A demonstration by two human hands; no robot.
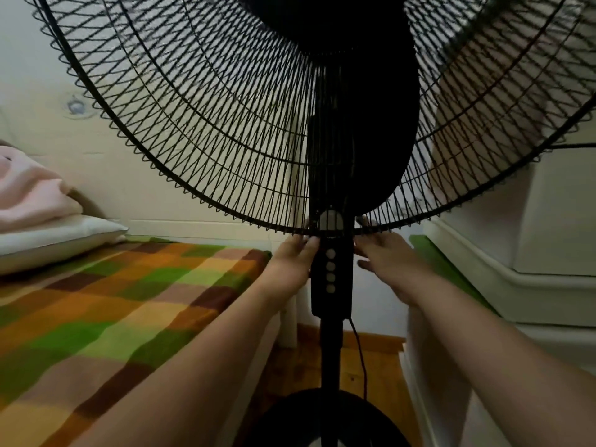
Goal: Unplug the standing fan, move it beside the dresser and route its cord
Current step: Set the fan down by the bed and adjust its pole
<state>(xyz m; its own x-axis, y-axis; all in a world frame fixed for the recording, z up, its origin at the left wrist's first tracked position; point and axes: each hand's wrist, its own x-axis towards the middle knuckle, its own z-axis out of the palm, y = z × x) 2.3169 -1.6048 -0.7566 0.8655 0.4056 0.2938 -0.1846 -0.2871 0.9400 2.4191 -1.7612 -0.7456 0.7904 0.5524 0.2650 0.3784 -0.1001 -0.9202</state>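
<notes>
The black standing fan [332, 175] stands upright on the strip of wooden floor [383, 359] between the side edge of the bed [258, 350] and the white dresser [529, 285], just beside both. Its wide wire cage [200, 130] fills the upper part of the room from where I stand. Below the cage, the control column [332, 301] carries a row of four pale buttons [330, 271]. A thin pole [331, 353] runs from it down to the round base [322, 417] on the floor.

The cord [360, 353] leaves the bottom right corner of the control column. It hangs slack beside the pole towards the base, and its far end is out of sight.

The person's left hand [295, 258] lies against the left side of the column, fingers pressed together, tips at the cage's lower rim. I cannot tell whether they curl around behind it. The right hand [385, 258] is at the right side of the column. Its fingers are stretched loosely forward and its thumb is held apart, and it grips nothing that I can see.

A checked blanket [106, 311] in green, orange and brown covers the bed. At its far left corner a white pillow [61, 237] lies with a pink cloth [29, 195] on top. A green strip [435, 262] shows along the foot of the dresser. Behind everything is a pale wall [38, 75].
</notes>
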